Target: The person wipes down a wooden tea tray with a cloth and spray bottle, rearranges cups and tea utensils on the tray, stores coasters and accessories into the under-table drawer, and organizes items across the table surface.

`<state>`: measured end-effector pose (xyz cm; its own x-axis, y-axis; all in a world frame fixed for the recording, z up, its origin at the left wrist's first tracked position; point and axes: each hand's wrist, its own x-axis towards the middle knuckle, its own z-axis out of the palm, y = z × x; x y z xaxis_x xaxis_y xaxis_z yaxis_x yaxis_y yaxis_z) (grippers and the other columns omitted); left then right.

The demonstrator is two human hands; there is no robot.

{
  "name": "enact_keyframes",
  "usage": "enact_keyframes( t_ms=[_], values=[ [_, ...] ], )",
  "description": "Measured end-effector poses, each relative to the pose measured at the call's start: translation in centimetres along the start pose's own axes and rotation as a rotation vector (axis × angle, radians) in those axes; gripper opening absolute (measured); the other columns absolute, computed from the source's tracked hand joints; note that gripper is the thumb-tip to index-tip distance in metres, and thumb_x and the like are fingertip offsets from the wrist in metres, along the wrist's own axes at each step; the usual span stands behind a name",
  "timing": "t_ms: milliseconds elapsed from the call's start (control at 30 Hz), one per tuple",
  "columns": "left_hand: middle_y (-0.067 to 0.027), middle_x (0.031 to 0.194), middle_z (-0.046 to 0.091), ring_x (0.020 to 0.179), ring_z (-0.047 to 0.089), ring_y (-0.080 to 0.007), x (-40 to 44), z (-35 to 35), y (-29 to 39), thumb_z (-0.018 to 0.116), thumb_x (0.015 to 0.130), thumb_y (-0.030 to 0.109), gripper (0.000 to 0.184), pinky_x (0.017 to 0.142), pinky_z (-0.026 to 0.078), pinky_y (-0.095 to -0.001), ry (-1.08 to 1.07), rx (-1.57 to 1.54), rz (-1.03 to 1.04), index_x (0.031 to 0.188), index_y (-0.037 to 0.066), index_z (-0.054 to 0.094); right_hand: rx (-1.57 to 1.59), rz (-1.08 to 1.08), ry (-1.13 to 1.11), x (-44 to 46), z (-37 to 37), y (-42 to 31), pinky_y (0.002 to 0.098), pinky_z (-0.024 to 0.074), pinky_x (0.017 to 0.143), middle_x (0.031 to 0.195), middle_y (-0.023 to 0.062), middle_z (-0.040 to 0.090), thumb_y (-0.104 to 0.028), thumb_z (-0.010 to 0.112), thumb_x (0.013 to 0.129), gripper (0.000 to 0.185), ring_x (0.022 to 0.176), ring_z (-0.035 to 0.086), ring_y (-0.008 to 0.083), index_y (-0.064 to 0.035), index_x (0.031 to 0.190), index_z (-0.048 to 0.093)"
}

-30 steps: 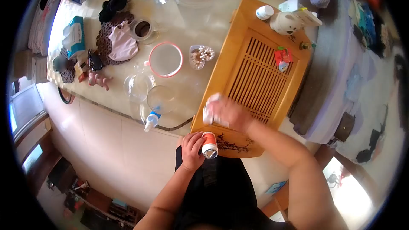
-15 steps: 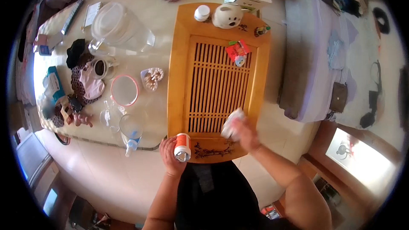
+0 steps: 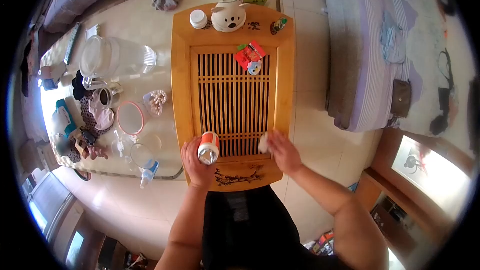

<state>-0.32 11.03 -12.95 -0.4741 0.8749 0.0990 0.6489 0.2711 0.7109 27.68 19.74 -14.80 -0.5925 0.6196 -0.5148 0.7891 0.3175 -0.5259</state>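
Note:
My left hand (image 3: 196,161) is closed around a white bottle with an orange label (image 3: 208,148); torn silvery foil shows at the end facing me. Both are over the near left of the wooden tea tray (image 3: 181,95). At the tray's near right, my right hand (image 3: 283,151) is closed on a crumpled white cloth or tissue (image 3: 263,143), pressed to the edge of the slats. Further up the slats lie a red packet (image 3: 249,55) and a small blue-and-white figure (image 3: 254,68).
Along the tray's far end stand a white jar (image 3: 198,19), a bear-faced pot (image 3: 228,16) and a small figurine (image 3: 278,25). To the left, a table (image 3: 150,142) bears a clear pitcher (image 3: 115,56), a pink-rimmed container (image 3: 130,118) and a blue-labelled bottle (image 3: 149,174).
My left hand and the bottle have moved forward over the tray. The right hand with the cloth has shifted to the slats' near right edge. The view has turned slightly.

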Motion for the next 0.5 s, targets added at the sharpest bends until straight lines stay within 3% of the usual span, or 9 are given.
enact_keyframes(
  t_ms=[33, 67, 133, 200, 233, 267, 300, 367, 500],
  values=[
    [-0.0150, 0.110, 0.058, 0.105, 0.054, -0.0364, 1.0, 0.0, 0.1, 0.076, 0.066, 0.009, 0.055, 0.096, 0.039, -0.0464, 0.000, 0.020, 0.017, 0.115, 0.002, 0.051, -0.111, -0.145, 0.062, -2.0, 1.3, 0.8, 0.0447, 0.0245, 0.114, 0.149, -0.0006, 0.031, -0.024, 0.040, 0.098, 0.040, 0.140, 0.023, 0.0268, -0.0298, 0.138, 0.042],
    [-0.0156, 0.109, 0.057, 0.104, 0.054, -0.0367, 2.1, 0.2, 0.2, 0.078, 0.068, 0.011, 0.055, 0.094, 0.039, -0.0454, 0.000, 0.041, 0.035, 0.115, 0.002, 0.051, -0.215, -0.170, 0.084, -1.8, 0.8, 1.1, 0.0474, 0.0250, 0.113, 0.149, -0.0022, 0.031, -0.022, 0.044, 0.096, 0.039, 0.140, 0.024, 0.0263, -0.0299, 0.135, 0.046],
    [-0.0150, 0.109, 0.057, 0.105, 0.053, -0.0356, 4.6, 0.7, -0.2, 0.079, 0.067, 0.016, 0.056, 0.094, 0.039, -0.0451, 0.026, 0.071, 0.085, 0.114, 0.002, 0.051, -0.214, -0.043, 0.122, 0.6, -2.1, -0.6, 0.0514, 0.0250, 0.113, 0.148, -0.0048, 0.033, -0.017, 0.051, 0.092, 0.037, 0.140, 0.025, 0.0259, -0.0284, 0.128, 0.052],
    [-0.0147, 0.110, 0.057, 0.106, 0.052, -0.0345, 7.2, 1.7, -0.5, 0.080, 0.068, 0.021, 0.057, 0.094, 0.038, -0.0445, 0.056, 0.094, 0.107, 0.114, 0.003, 0.052, -0.245, 0.010, 0.321, 6.8, -6.1, -1.0, 0.0527, 0.0251, 0.112, 0.146, -0.0045, 0.037, -0.015, 0.054, 0.090, 0.033, 0.139, 0.028, 0.0266, -0.0244, 0.121, 0.057],
    [-0.0147, 0.110, 0.057, 0.107, 0.052, -0.0339, 8.6, 2.0, -0.7, 0.081, 0.069, 0.025, 0.058, 0.093, 0.039, -0.0441, 0.070, 0.104, 0.106, 0.114, 0.003, 0.052, -0.370, -0.085, 0.507, 10.4, -7.4, -0.1, 0.0526, 0.0257, 0.111, 0.144, -0.0034, 0.040, -0.014, 0.055, 0.089, 0.032, 0.138, 0.029, 0.0273, -0.0219, 0.119, 0.059],
    [-0.0133, 0.111, 0.058, 0.107, 0.051, -0.0355, 10.1, 2.2, 0.0, 0.074, 0.067, 0.014, 0.055, 0.096, 0.037, -0.0463, 0.091, 0.075, 0.080, 0.116, 0.005, 0.053, -0.414, -0.071, 0.562, 13.8, -9.6, -0.3, 0.0510, 0.0264, 0.111, 0.142, -0.0005, 0.043, -0.013, 0.056, 0.088, 0.033, 0.136, 0.032, 0.0286, -0.0194, 0.120, 0.058],
    [-0.0130, 0.111, 0.058, 0.106, 0.052, -0.0358, 11.3, 2.8, -0.3, 0.074, 0.068, 0.017, 0.054, 0.093, 0.038, -0.0462, 0.132, 0.114, 0.122, 0.116, 0.005, 0.053, -0.456, -0.055, 0.617, 16.4, -11.4, -0.6, 0.0494, 0.0272, 0.111, 0.139, 0.0024, 0.047, -0.011, 0.056, 0.087, 0.034, 0.134, 0.035, 0.0299, -0.0168, 0.120, 0.058],
    [-0.0133, 0.110, 0.059, 0.107, 0.052, -0.0358, 13.5, 3.7, -0.6, 0.076, 0.070, 0.020, 0.054, 0.094, 0.038, -0.0462, 0.139, 0.114, 0.055, 0.116, 0.004, 0.053, -0.321, -0.098, 0.764, 20.2, -12.4, 0.7, 0.0472, 0.0292, 0.110, 0.136, 0.0060, 0.049, -0.008, 0.055, 0.087, 0.037, 0.131, 0.038, 0.0316, -0.0134, 0.123, 0.056],
    [-0.0161, 0.110, 0.059, 0.108, 0.051, -0.0367, 17.0, 5.1, -1.4, 0.074, 0.074, 0.025, 0.053, 0.094, 0.038, -0.0459, 0.116, 0.074, 0.059, 0.116, 0.003, 0.053, -0.131, -0.138, 0.854, 17.1, -9.2, 2.0, 0.0443, 0.0316, 0.108, 0.133, 0.0122, 0.051, -0.006, 0.053, 0.088, 0.040, 0.129, 0.041, 0.0343, -0.0085, 0.128, 0.053]
  ],
)
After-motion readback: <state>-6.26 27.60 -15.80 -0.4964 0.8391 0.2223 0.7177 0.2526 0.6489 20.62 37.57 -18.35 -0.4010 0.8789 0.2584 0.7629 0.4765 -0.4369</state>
